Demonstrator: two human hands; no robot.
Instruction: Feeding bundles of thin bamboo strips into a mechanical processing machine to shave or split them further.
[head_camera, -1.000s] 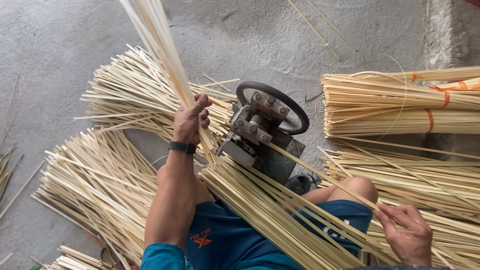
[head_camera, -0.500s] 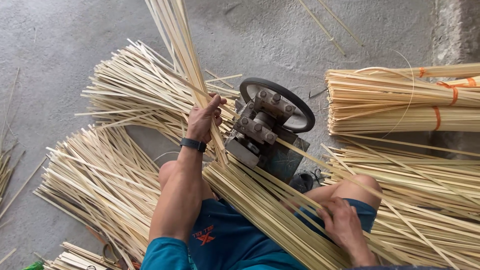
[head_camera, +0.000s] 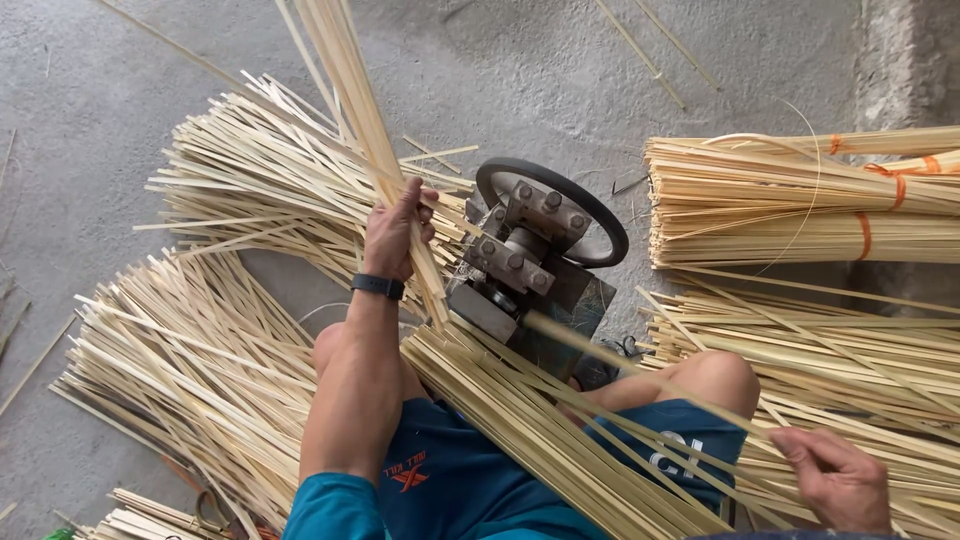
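My left hand (head_camera: 395, 232), with a black band on the wrist, grips a long bundle of pale bamboo strips (head_camera: 350, 100) that runs from the top of the view down across my lap. Just right of that hand sits a small metal splitting machine (head_camera: 528, 268) with a black hand wheel (head_camera: 555, 205). My right hand (head_camera: 835, 478), at the lower right, pinches a single thin strip (head_camera: 640, 375) that leads back to the machine. I sit with bare knees and blue shorts behind the machine.
Loose heaps of bamboo strips (head_camera: 190, 350) lie on the concrete floor (head_camera: 90, 110) at left and behind the machine. Bundles tied with orange bands (head_camera: 800, 200) are stacked at right, with more loose strips (head_camera: 850, 350) below them.
My left hand has shifted its grip on the bundle beside the machine. My right hand dropped onto the strips at my lap, then drew right, pulling a thin strip out of the machine.
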